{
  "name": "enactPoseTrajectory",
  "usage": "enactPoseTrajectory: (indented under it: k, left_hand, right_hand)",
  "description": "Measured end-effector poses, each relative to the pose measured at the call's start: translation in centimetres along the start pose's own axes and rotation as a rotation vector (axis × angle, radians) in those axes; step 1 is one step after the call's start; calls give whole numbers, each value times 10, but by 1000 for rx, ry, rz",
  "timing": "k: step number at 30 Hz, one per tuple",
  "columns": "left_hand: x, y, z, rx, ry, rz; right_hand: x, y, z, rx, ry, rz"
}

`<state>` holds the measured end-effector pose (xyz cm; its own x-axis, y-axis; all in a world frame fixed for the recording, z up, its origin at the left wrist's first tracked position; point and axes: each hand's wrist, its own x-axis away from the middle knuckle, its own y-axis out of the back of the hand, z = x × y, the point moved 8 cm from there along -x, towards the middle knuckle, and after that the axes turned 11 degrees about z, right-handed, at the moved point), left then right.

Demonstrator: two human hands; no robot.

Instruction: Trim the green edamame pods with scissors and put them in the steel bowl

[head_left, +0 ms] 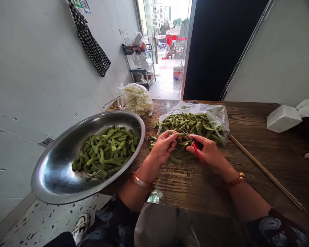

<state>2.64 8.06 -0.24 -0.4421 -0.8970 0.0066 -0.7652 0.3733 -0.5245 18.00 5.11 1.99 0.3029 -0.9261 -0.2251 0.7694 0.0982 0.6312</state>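
Note:
My left hand (163,146) pinches a green edamame pod (180,134) between thumb and fingers. Red-handled scissors (196,150) are gripped in my right hand (207,150), their blades at the pod's right end. Just beyond both hands, a clear plastic bag (222,118) lies spread with a heap of edamame pods (195,122) in it. A few loose pods and trimmings lie on the wood under my hands. To the left, a wide steel basin (59,171) holds a pile of pods (108,151).
The wooden table (249,171) carries a bundle of thin sticks (267,173) on the right. A white tissue pack (284,118) stands at the far right. Behind the basin sits a bag of pale vegetables (136,97). A shelf cart (141,65) stands near the open doorway.

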Motion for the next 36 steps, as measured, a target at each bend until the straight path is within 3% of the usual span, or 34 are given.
enactPoseTrajectory:
  k: [14,19,25,28,32,36]
  left_hand:
    - [0,-8,8,13,39,73]
    - [-1,-6,4,10,1,42]
    - [1,3,-3,88,20,-55]
    - [2,2,0,98,87,-32]
    - [0,-6,2,-155,74,76]
    - [0,-14,-8,-884,-99,43]
  right_hand:
    - [2,0,4,71,46,-86]
    - [3,1,6,112,75,-95]
    - [2,10,-3,33,-36,-114]
    - [2,18,-7,-37,-87,-154]
    - [1,19,-8,-108,-72,-150]
    - [1,14,-10,-127,-61,-123]
